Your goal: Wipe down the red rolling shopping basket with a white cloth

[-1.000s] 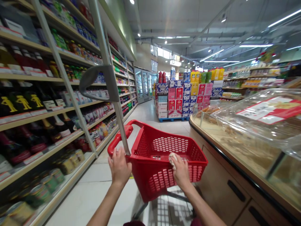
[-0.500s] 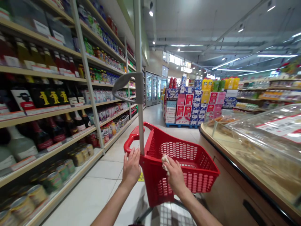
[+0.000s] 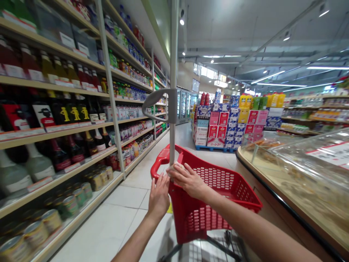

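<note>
A red plastic shopping cart [image 3: 191, 214] with a perforated basket stands in front of me. A metal pole [image 3: 173, 142] rises from its near end and carries a grey loop-shaped clip [image 3: 160, 103]. My left hand [image 3: 159, 198] rests at the red handle [image 3: 160, 159], its fingers stretched upward against the edge. My right hand [image 3: 188, 180] reaches across to the foot of the pole, pressing a crumpled pale cloth [image 3: 170, 170] there. Most of the cloth is hidden under the fingers, and the two hands are nearly touching.
Shelves [image 3: 81, 129] of bottles, cans and jars line the left side. On the right is a display counter [image 3: 313, 182] with transparent covers. Stacked cartons [image 3: 218, 125] topped with drinks stand on a blue pallet ahead. Pale tiled floor [image 3: 128, 196] runs along the aisle.
My right hand has moved left with the cloth, from the basket's near rim to the pole's foot. My left hand stays by the handle. The view has turned slightly left.
</note>
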A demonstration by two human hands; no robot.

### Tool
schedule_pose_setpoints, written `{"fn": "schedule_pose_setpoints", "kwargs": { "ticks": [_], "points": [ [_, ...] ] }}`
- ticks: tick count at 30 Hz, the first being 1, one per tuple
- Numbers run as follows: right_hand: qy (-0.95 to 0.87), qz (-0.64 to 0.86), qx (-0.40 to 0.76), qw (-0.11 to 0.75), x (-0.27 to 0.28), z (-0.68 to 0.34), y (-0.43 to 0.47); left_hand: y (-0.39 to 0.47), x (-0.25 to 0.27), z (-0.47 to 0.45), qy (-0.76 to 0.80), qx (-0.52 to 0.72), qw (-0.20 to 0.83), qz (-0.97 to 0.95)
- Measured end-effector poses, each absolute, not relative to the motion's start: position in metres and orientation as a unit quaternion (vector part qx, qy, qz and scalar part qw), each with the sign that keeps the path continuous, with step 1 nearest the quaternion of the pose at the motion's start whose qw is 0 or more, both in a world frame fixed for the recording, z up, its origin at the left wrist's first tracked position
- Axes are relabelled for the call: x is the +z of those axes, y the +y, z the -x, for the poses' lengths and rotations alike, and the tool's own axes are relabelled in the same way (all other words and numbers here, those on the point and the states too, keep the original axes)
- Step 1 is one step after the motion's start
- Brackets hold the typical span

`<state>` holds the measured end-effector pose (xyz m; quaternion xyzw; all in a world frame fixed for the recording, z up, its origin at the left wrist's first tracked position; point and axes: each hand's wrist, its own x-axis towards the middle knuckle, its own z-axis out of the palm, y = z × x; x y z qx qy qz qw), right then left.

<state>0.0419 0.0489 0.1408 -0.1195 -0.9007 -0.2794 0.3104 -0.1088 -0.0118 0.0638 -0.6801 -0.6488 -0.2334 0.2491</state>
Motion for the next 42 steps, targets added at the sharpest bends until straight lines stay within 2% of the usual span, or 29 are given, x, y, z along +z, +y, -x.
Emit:
{"fn": "schedule_pose_setpoints", "kwargs": {
  "ticks": [2,6,8,13,20,22,27,30,32,37,39,42],
  "points": [
    [-0.888,0.142,-0.285,0.331,0.152,-0.039,0.050,-0.012,0.065,0.108,-0.648,-0.235,0.248,0.681],
    [-0.811,0.223,-0.300,0.451,0.206,-0.015,0.059,-0.014,0.064,0.109,-0.650,-0.232,0.246,0.680],
    [-0.820,0.212,-0.297,0.442,0.202,-0.013,0.058,-0.014,0.062,0.110,-0.648,-0.231,0.250,0.681],
    [-0.894,0.129,-0.280,0.326,0.133,-0.033,0.043,-0.014,0.062,0.111,-0.645,-0.237,0.250,0.682],
    [-0.826,0.219,-0.297,0.426,0.183,-0.019,0.056,-0.016,0.064,0.110,-0.643,-0.222,0.250,0.689],
    [-0.842,0.215,-0.283,0.407,0.159,-0.018,0.051,-0.017,0.064,0.111,-0.639,-0.218,0.252,0.694],
    [-0.860,0.274,-0.225,0.367,0.012,-0.041,0.012,-0.017,0.061,0.114,-0.637,-0.213,0.254,0.696],
    [-0.887,0.257,-0.204,0.324,-0.043,-0.057,-0.008,-0.017,0.061,0.115,-0.636,-0.208,0.253,0.698],
    [-0.887,0.254,-0.195,0.333,-0.042,-0.059,-0.012,-0.017,0.060,0.115,-0.635,-0.207,0.253,0.700],
    [-0.832,0.283,-0.209,0.429,-0.004,-0.039,0.005,-0.015,0.059,0.114,-0.632,-0.214,0.263,0.697],
    [-0.836,0.275,-0.226,0.418,-0.016,-0.039,0.009,-0.015,0.059,0.115,-0.629,-0.214,0.266,0.698],
    [-0.872,0.253,-0.220,0.355,-0.051,-0.052,0.002,-0.016,0.061,0.117,-0.627,-0.212,0.266,0.701]
  ]
}}
